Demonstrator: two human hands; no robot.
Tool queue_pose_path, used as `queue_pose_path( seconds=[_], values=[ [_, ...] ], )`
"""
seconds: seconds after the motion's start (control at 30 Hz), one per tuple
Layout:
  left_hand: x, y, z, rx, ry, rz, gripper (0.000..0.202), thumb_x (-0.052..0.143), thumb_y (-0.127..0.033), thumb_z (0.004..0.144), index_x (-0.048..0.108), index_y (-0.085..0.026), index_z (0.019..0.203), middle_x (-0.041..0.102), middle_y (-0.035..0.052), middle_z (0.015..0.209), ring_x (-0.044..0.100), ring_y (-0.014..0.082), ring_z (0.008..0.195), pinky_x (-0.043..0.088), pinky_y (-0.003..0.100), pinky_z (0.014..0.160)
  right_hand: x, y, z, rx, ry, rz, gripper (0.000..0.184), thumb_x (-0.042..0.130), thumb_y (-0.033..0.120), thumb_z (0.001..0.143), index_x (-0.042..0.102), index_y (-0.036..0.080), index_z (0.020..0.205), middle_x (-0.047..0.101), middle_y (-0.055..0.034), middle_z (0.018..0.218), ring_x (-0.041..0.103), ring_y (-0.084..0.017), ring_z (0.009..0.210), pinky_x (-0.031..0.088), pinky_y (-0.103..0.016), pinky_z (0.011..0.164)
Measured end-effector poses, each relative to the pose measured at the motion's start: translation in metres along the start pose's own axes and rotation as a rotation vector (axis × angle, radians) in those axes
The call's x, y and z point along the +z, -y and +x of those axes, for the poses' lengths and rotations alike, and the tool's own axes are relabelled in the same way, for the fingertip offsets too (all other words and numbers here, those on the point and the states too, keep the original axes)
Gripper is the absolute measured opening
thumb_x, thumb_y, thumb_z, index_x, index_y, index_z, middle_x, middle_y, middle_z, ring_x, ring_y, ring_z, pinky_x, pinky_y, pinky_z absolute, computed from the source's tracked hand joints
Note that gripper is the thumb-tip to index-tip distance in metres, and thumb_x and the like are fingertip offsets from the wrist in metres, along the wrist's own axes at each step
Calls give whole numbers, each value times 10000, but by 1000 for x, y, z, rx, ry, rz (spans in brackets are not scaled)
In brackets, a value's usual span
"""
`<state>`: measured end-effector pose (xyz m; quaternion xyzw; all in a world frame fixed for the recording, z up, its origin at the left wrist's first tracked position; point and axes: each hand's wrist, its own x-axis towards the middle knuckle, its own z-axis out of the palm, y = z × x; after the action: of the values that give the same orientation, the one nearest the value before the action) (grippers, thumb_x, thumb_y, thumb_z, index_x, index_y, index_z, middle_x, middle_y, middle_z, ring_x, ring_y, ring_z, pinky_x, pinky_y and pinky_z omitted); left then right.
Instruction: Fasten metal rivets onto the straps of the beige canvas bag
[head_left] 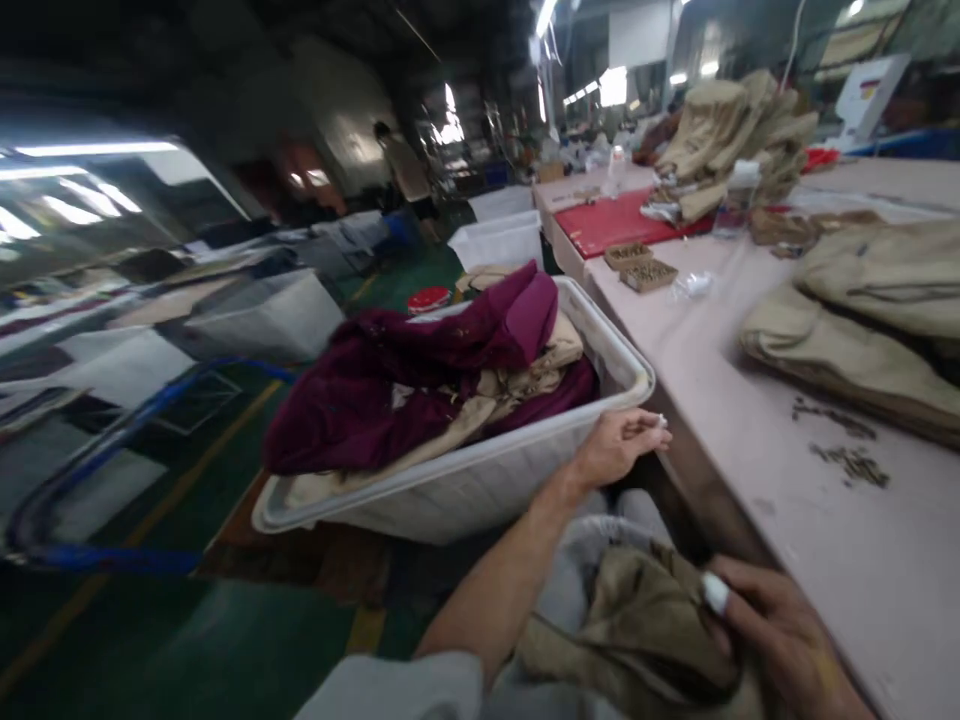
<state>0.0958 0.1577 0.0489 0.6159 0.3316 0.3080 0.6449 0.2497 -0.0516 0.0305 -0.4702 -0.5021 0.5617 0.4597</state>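
My left hand (619, 446) reaches out to the near corner of a white plastic bin (480, 480), its fingers curled in a pinch around something small that I cannot make out. The bin holds maroon cloth (420, 370) and beige cloth piled together. My right hand (780, 635), with white tape on one fingertip, grips a crumpled khaki garment (645, 630) lying on my lap, just below the edge of the pink table (750, 400).
Folded khaki garments (870, 320) lie on the table at right, with small loose metal bits (847, 455) before them. Farther back are small trays (641, 265), a red mat (615, 222) and a garment heap (731, 130). White bins and a blue cart frame (112, 450) stand left. A person stands far off.
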Motion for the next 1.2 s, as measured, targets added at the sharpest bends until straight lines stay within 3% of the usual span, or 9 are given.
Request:
queue_pose_path(
  seconds=[0.07,0.13,0.2,0.3,0.5,0.8,1.0,1.1,1.2],
  values=[
    [-1,3,-47,-4,288,67,500,730,-515,903,725,-113,1200,766,183,1156,728,283,1072,547,400,986,-7,-10,-4,8,-15,-32,545,613,601,971,604,172,634,540,-20,613,491,-145,609,372,-294,590],
    [-2,4,-83,43,450,207,436,667,-487,954,749,-144,1211,765,153,1176,706,275,1114,523,374,1001,-11,-13,-6,3,-2,-62,513,588,552,1003,607,163,671,543,-13,623,482,-134,608,353,-285,595],
    [-3,6,-108,77,459,289,405,674,-459,949,762,-156,1203,768,126,1144,696,261,1088,514,339,971,-12,-11,-6,-6,19,-79,477,585,511,1018,615,159,698,557,-10,639,491,-131,613,357,-277,601],
    [-4,13,-128,30,348,202,423,766,-476,868,781,-123,1100,759,106,987,681,230,928,517,299,837,-12,-9,-4,-24,21,-111,427,594,487,1019,647,159,750,579,-7,651,512,-134,606,371,-271,596],
    [-12,17,-139,-77,256,-64,473,864,-520,747,768,-93,928,649,42,709,530,120,615,389,226,579,-14,-13,6,-58,57,-190,386,625,485,999,668,165,787,608,-7,668,541,-145,626,405,-268,610],
    [0,-1,-146,-62,120,47,341,872,-411,731,773,-106,847,619,26,708,510,132,679,361,231,600,-7,13,6,-78,7,-260,394,632,495,989,692,158,795,647,-14,682,563,-143,633,401,-253,601],
    [12,10,-137,-221,137,-336,402,926,-421,597,731,-131,793,608,3,646,447,103,565,307,234,535,-11,21,1,-62,119,-50,418,665,526,966,685,143,800,668,-32,654,573,-147,597,429,-253,601],
    [17,14,-134,-274,136,-402,400,922,-413,588,723,-113,763,589,4,583,388,75,495,234,229,496,-23,21,-4,-22,20,-27,378,676,515,963,728,141,988,742,-79,842,666,-190,739,506,-281,695],
    [18,12,-131,-269,100,-345,381,894,-420,620,735,-96,740,578,15,556,383,70,482,201,218,475,-56,21,1,-13,-177,-200,386,643,503,968,712,141,1079,748,-102,952,691,-215,835,530,-305,754]
  ],
)
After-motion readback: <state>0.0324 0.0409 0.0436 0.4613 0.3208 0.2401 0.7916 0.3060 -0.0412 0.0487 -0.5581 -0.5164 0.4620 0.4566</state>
